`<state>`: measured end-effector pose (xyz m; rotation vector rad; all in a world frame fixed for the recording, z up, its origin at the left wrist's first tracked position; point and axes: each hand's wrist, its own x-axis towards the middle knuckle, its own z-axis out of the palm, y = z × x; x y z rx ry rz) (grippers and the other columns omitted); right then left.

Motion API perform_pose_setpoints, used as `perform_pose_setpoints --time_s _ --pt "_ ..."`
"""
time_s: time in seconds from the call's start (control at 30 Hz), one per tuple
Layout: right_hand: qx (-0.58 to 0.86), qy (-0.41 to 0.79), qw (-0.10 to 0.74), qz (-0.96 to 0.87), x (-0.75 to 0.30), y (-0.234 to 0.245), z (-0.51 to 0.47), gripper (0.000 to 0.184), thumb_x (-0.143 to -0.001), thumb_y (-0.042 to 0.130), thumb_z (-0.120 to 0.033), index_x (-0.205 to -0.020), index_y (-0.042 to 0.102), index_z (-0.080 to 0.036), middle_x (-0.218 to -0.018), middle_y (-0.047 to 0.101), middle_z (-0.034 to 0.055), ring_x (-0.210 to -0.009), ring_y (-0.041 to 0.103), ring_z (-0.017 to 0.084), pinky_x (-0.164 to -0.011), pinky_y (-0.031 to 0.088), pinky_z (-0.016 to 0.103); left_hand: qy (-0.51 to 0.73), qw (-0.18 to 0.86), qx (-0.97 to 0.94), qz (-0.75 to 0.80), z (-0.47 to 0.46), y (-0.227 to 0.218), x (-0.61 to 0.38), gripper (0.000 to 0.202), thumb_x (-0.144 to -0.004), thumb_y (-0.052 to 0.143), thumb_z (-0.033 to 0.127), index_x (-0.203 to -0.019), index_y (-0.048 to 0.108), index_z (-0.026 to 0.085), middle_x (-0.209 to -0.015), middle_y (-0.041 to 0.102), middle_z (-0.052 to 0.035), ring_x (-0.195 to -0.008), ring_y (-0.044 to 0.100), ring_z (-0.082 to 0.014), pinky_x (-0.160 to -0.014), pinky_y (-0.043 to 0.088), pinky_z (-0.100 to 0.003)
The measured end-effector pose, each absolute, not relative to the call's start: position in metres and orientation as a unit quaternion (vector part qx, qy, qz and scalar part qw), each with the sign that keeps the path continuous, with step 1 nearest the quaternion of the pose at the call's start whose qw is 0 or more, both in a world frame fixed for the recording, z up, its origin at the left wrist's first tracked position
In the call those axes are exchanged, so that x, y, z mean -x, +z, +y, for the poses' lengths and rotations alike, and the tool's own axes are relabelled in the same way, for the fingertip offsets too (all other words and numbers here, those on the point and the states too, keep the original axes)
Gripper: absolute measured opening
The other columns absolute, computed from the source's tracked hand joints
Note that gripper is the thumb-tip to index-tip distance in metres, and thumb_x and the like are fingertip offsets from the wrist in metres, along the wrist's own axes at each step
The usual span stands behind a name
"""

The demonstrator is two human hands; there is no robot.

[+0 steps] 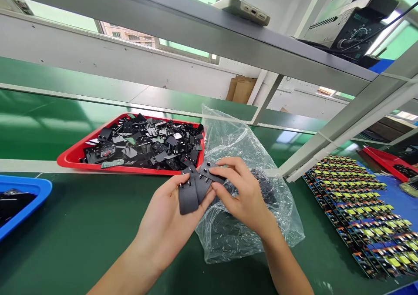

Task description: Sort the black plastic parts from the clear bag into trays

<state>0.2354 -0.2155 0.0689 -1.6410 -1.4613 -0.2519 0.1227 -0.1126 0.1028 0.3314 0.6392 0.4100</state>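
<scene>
Several flat black plates with small metal pins lie fanned out in my left hand, its thumb pressed on their edge. The fingers of my right hand pinch the plate at the right of the fan. Both hands are close together above the green table. Under and behind my right hand lies a clear plastic bag with dark pieces inside, hard to make out. Just beyond my hands stands a red tray heaped with black pieces and a few green ones.
A blue tray with black parts stands at the left. At the right, rows of circuit boards with yellow components lie near a red tray. A shelf overhead carries a phone and a dial-fronted device. A grey post rises beyond the bag.
</scene>
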Motion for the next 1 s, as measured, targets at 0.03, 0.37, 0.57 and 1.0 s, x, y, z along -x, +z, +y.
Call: perform_pose_setpoints --time_s 0.03,0.37,0.57,1.0 --pt "0.668 -0.102 0.442 -0.59 -0.236 0.068 -0.215 0.024 -0.09 0.051 -0.017 -0.113 0.057 -0.022 -0.112 0.052 0.0084 -0.095 0.056 0.017 -0.084 0.051 0.034 0.199 0.916 -0.161 0.31 -0.113 0.103 -0.123 0.016 -0.085 0.045 0.01 -0.083 0.062 0.011 -0.092 0.067 -0.0108 -0.085 0.066 -0.019 -0.084 0.058 -0.039" --pt "0.721 -0.024 0.359 -0.592 -0.243 0.078 -0.226 0.022 -0.091 0.048 -0.018 -0.112 0.055 -0.022 -0.105 0.051 0.0077 -0.096 0.055 0.019 -0.081 0.051 0.035 0.177 0.919 -0.186 0.299 -0.121 0.095 -0.132 0.016 -0.083 0.047 0.008 -0.086 0.063 0.009 -0.1 0.067 -0.0144 -0.091 0.066 -0.0214 -0.085 0.057 -0.04" --pt "0.691 -0.066 0.392 -0.603 -0.245 0.077 -0.229 0.017 -0.092 0.05 -0.022 -0.107 0.057 -0.021 -0.104 0.052 0.0078 -0.096 0.056 0.019 -0.079 0.051 0.033 0.187 0.918 -0.191 0.292 -0.124 0.102 -0.125 0.018 -0.083 0.046 0.008 -0.083 0.064 0.01 -0.101 0.068 -0.0154 -0.098 0.066 -0.0228 -0.086 0.057 -0.041" --pt "0.665 -0.136 0.411 -0.608 -0.24 0.073 -0.222 0.008 -0.093 0.048 -0.019 -0.098 0.054 -0.02 -0.106 0.055 0.009 -0.099 0.057 0.018 -0.081 0.051 0.032 0.182 0.923 -0.188 0.282 -0.121 0.104 -0.121 0.024 -0.084 0.044 0.01 -0.086 0.067 0.008 -0.1 0.069 -0.0151 -0.091 0.068 -0.0246 -0.083 0.059 -0.041"
